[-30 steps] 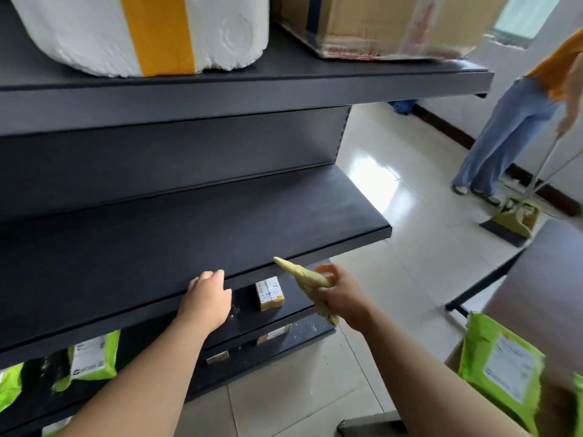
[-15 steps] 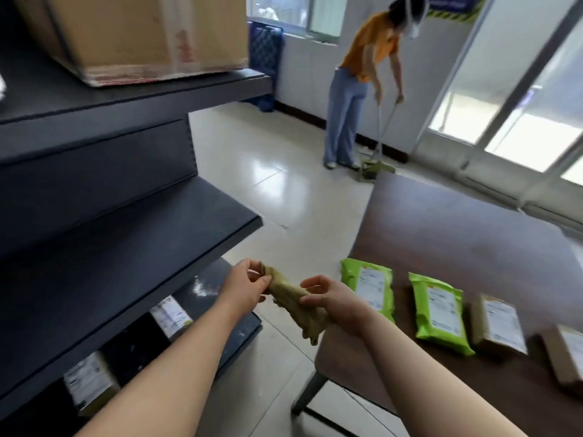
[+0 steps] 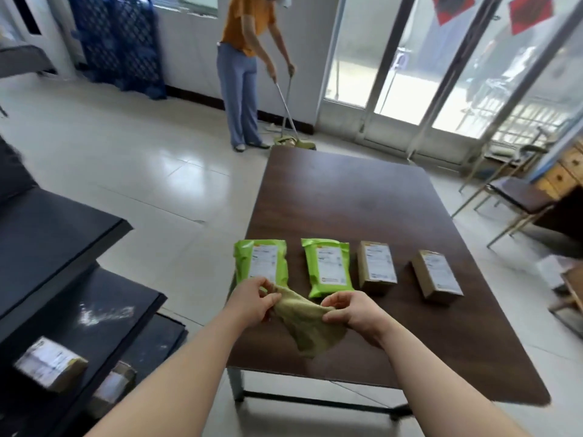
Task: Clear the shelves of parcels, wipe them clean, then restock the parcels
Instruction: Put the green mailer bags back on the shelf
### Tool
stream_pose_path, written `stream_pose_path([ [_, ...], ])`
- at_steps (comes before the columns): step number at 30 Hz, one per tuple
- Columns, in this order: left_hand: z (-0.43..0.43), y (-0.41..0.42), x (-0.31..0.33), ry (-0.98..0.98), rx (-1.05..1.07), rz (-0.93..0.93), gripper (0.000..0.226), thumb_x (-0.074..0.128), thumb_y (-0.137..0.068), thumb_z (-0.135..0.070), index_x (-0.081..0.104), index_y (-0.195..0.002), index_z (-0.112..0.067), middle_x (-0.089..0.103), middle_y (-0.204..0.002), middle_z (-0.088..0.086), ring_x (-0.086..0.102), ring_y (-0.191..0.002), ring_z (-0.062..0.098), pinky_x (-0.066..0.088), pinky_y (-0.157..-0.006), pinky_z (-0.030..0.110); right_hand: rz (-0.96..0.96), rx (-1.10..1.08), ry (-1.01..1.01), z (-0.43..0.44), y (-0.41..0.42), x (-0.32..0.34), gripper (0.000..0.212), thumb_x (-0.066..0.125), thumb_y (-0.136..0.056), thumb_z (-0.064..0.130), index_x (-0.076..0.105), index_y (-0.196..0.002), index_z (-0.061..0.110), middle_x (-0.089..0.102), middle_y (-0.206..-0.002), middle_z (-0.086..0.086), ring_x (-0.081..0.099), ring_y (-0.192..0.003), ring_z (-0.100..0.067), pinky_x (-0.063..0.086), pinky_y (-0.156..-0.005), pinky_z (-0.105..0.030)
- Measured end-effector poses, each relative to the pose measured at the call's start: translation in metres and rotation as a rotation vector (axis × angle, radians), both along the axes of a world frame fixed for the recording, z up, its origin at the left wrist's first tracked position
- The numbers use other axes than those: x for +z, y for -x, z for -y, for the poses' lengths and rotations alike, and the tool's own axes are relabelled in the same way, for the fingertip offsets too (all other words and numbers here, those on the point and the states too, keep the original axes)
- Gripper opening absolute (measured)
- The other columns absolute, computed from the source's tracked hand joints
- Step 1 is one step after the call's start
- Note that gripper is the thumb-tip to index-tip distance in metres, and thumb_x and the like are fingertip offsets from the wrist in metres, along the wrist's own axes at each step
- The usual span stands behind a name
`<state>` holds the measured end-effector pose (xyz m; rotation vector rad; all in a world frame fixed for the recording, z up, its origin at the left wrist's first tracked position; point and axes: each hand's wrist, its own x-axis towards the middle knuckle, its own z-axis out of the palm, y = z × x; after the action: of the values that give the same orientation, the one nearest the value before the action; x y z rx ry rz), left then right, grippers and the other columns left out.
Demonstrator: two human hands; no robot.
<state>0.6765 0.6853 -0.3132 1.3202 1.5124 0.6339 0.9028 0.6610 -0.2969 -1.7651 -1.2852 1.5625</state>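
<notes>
A yellowish cloth [image 3: 307, 324] hangs between my hands over the near left part of the brown table [image 3: 362, 200]. My left hand [image 3: 252, 299] pinches its left edge and my right hand [image 3: 350, 310] pinches its right edge. Behind the cloth, a row of parcels lies on the table: two green bags [image 3: 262, 260] [image 3: 328, 266] and two small cardboard boxes [image 3: 377, 268] [image 3: 437, 274]. The dark shelves [image 3: 63, 234] stand at the left, with two small boxes [image 3: 50, 364] [image 3: 110, 389] on the lower levels.
A person in an orange top [image 3: 246, 67] sweeps the floor beyond the table with a broom [image 3: 285, 121]. Glass doors fill the back right. A chair [image 3: 517, 197] and a wooden cabinet stand at the right. Open tiled floor lies between shelves and table.
My view turned right from the shelves to the table. My left hand left the shelf edge and took hold of the cloth, which both hands now spread over the table.
</notes>
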Motion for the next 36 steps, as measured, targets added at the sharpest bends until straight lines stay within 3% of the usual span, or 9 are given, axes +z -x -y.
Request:
stream_pose_path([
  [3,0.000,-0.046,-0.021,0.016,-0.080,-0.083,0.009,0.061,-0.091,-0.009,0.056,-0.084,-0.011,0.060,-0.072,0.010,0.057,-0.052,0.016,0.047,-0.054,0.025,0.049,-0.047,0.012,0.009,-0.041,-0.016,0.020,0.071,-0.075,-0.008,0.073,-0.079,0.012,0.067,-0.071,-0.003,0.060,-0.066,-0.012,0.049,-0.065,-0.022],
  [7,-0.001,-0.097,-0.048,0.020,-0.126,-0.216,0.002,0.059,-0.092,-0.011,0.059,-0.090,-0.011,0.063,-0.082,0.009,0.063,-0.072,0.024,0.050,-0.068,0.031,0.180,-0.075,0.016,0.015,-0.085,-0.045,0.026,0.058,-0.079,-0.010,0.075,-0.078,0.010,0.069,-0.076,-0.010,0.057,-0.066,-0.016,0.048,-0.064,-0.024],
  [11,0.003,-0.131,-0.074,0.067,-0.203,-0.284,0.015,0.057,-0.091,-0.010,0.062,-0.105,-0.015,0.063,-0.096,0.001,0.059,-0.087,0.016,0.044,-0.080,0.023,0.328,-0.030,0.019,0.016,-0.110,-0.075,0.025,0.054,-0.087,-0.002,0.075,-0.094,0.010,0.071,-0.091,-0.005,0.059,-0.075,-0.010,0.045,-0.060,-0.012],
  [14,0.006,-0.152,-0.087,0.126,-0.242,-0.254,0.032,0.056,-0.092,-0.008,0.058,-0.123,-0.014,0.064,-0.114,0.001,0.059,-0.102,0.012,0.041,-0.090,0.018,0.360,0.022,0.021,0.013,-0.122,-0.091,0.030,0.052,-0.090,0.001,0.069,-0.113,0.010,0.068,-0.110,-0.002,0.059,-0.094,-0.007,0.042,-0.077,-0.010],
  [17,0.005,-0.158,-0.088,0.159,-0.193,-0.258,0.042,0.056,-0.093,-0.012,0.050,-0.135,-0.013,0.060,-0.128,0.003,0.056,-0.116,0.015,0.039,-0.095,0.019,0.355,0.059,0.017,0.004,-0.129,-0.097,0.036,0.051,-0.088,0.000,0.065,-0.120,0.011,0.066,-0.119,-0.002,0.060,-0.103,-0.009,0.044,-0.089,-0.014],
  [21,-0.005,-0.141,-0.079,0.135,-0.047,-0.369,0.049,0.058,-0.093,-0.024,0.046,-0.138,-0.012,0.059,-0.127,0.006,0.056,-0.116,0.019,0.041,-0.095,0.026,0.372,0.067,-0.048,-0.016,-0.126,-0.093,0.040,0.058,-0.088,0.009,0.061,-0.127,0.012,0.062,-0.129,-0.003,0.058,-0.116,-0.014,0.043,-0.102,-0.025],
  [26,-0.022,-0.110,-0.062,0.077,0.129,-0.499,0.052,0.059,-0.091,-0.029,0.046,-0.139,-0.015,0.055,-0.133,0.005,0.053,-0.120,0.023,0.046,-0.097,0.037,0.366,0.012,-0.155,-0.044,-0.102,-0.076,0.051,0.064,-0.086,0.018,0.053,-0.135,0.015,0.058,-0.132,-0.004,0.056,-0.118,-0.018,0.043,-0.102,-0.031],
  [29,-0.031,-0.098,-0.057,0.055,0.214,-0.567,0.055,0.060,-0.088,-0.031,0.043,-0.138,-0.016,0.052,-0.132,0.008,0.053,-0.117,0.028,0.046,-0.091,0.038,0.389,0.023,-0.178,-0.060,-0.087,-0.072,0.061,0.064,-0.088,0.020,0.042,-0.144,0.015,0.047,-0.142,-0.004,0.046,-0.129,-0.020,0.037,-0.106,-0.029],
  [36,-0.061,-0.072,-0.068,0.122,0.282,-0.680,0.073,0.065,-0.083,-0.043,0.034,-0.142,-0.016,0.043,-0.134,0.013,0.041,-0.123,0.033,0.039,-0.102,0.044,0.492,0.040,-0.189,-0.091,-0.054,-0.086,0.072,0.067,-0.088,0.029,0.031,-0.149,0.017,0.030,-0.153,-0.008,0.027,-0.142,-0.023,0.027,-0.115,-0.034],
])
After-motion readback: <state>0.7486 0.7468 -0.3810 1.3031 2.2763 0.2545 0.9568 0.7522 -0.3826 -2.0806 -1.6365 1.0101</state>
